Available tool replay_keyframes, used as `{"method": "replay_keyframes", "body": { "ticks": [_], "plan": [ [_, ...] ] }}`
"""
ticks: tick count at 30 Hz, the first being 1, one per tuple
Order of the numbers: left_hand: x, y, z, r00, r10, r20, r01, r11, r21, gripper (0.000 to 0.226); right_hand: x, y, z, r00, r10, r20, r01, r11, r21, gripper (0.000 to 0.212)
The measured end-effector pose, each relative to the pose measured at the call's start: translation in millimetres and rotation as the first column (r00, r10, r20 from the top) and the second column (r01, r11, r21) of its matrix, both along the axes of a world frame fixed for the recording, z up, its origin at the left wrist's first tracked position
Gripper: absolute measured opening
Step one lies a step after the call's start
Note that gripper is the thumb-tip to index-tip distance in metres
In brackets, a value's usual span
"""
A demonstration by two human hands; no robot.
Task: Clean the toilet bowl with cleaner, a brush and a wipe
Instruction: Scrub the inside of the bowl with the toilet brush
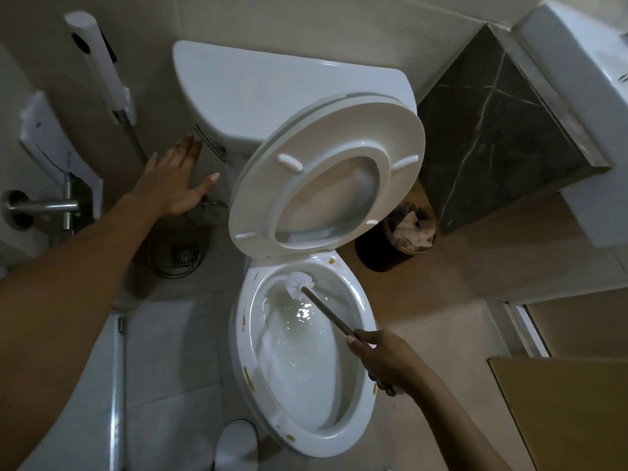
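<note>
Brush [299,282] shaft slants from gripping right hand [380,358] up-left to bowl [356,300] back rim; left hand [176,185], spread, nears flush lever [210,144].

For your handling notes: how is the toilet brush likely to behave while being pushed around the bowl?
The toilet brush probably stays stiff: its thin dark handle looks straight in the right hand. Its white bristle head should flex against the bowl. Likely light, since one hand holds it near the end.

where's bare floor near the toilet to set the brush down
Bare tiles lie left of the toilet bowl, below the floor drain. Brown floor right of the bowl, below the bin, is also bare. Between the tank and marble block it is crowded.
</note>
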State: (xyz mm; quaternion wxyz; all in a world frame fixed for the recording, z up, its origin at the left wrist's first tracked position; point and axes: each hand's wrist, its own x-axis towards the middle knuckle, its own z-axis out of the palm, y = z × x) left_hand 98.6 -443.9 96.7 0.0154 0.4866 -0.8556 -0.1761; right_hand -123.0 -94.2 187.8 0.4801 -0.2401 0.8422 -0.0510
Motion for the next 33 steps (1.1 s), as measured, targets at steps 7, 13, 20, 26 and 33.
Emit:
{"method": "replay_keyframes", "body": {
  "ticks": [7,13,20,26,33],
  "plan": [
    [-9,-7,1,0.999,-0.033,-0.002,0.032,0.999,-0.026,0.082,3,0,5,1.0,0.001,0.001,-0.001,1.0,0.011,0.035],
    [-14,-16,1,0.997,-0.065,0.045,0.066,0.997,-0.038,0.089,1,0,6,0.999,-0.036,0.003,0.036,0.999,-0.001,0.035],
    [-15,-20,-1,0.996,-0.053,0.07,0.053,0.999,0.011,0.09,-1,-6,7,1.0,0.0,-0.016,-0.001,1.0,-0.01,0.034],
    [-20,-21,1,0.995,-0.042,0.086,0.037,0.998,0.058,0.079,-1,-10,7,1.0,0.021,-0.015,-0.021,1.0,0.005,0.035],
    [-23,-22,5,0.993,-0.025,0.116,0.013,0.995,0.104,0.076,-1,-13,10,1.0,0.007,0.022,-0.008,0.999,0.033,0.036]
  ]
}}
